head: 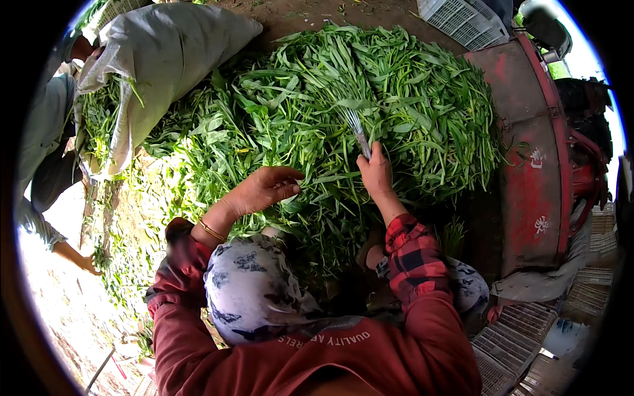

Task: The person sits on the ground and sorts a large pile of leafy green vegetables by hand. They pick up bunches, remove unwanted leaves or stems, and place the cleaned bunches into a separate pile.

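Note:
A large heap of long-leaved green vegetables (436, 123), which look like water spinach, lies before me. My right hand (377, 171) is shut on the lower end of a bunch of leafy stems (355, 123). The bunch's stems look pale and narrow together near my fingers, and its leaves fan out away from me over the heap. To the left, my left hand (270, 189) hovers above the near side of the heap, thumb and fingers apart, with nothing seen in it. Between my knees, more loose greens lie in shadow.
A large pale woven sack (173, 49) with greens at its mouth is at upper left, beside another person (49, 123). That person's hand (89, 263) reaches toward scattered greens. At right stands a worn red metal panel (527, 173) of a machine. Plastic crates (465, 22) lie top right and lower right.

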Motion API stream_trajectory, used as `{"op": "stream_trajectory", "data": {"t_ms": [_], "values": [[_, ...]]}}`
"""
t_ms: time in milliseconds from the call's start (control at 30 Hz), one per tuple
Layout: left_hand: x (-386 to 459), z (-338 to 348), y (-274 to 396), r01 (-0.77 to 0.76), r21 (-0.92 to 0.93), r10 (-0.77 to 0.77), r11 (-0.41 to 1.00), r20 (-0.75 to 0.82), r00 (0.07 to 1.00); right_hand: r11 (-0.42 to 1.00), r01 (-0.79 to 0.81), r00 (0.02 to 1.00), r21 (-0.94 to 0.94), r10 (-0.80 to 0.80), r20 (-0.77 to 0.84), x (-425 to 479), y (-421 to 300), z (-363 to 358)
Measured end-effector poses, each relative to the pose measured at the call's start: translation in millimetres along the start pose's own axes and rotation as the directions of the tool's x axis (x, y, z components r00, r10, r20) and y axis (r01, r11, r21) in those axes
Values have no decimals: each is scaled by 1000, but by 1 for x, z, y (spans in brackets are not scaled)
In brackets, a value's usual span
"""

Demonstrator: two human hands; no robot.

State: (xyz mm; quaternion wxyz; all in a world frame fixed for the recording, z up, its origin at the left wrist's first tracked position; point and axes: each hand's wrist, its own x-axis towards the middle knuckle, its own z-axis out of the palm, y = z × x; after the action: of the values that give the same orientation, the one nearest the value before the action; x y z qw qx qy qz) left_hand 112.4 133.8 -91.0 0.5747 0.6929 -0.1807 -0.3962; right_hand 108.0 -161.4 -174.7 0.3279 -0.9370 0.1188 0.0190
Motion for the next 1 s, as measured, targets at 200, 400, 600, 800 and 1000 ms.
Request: {"op": "stream_trajectory", "data": {"t_ms": [200, 400, 600, 800, 1000], "values": [[105, 13, -7, -431, 586, 661, 686, -254, 706, 918, 80, 969, 388, -162, 186, -24, -42, 21], [129, 12, -91, -48, 822, 422, 568, -241, 874, 978, 134, 991, 159, -131, -27, 67, -42, 18], [123, 15, -90, -92, 728, 424, 679, -287, 859, 905, -89, 967, -415, 179, 183, 127, -31, 31], [118, 0, -61, -174, 516, 469, 838, -520, 714, 608, 36, 999, 793, -21, -29, 102, -86, -15], [129, 2, 1, -325, -745, 19, 583, -387, 922, 819, 14, 933, 573, -217, 287, 28, -98, -34]]}}
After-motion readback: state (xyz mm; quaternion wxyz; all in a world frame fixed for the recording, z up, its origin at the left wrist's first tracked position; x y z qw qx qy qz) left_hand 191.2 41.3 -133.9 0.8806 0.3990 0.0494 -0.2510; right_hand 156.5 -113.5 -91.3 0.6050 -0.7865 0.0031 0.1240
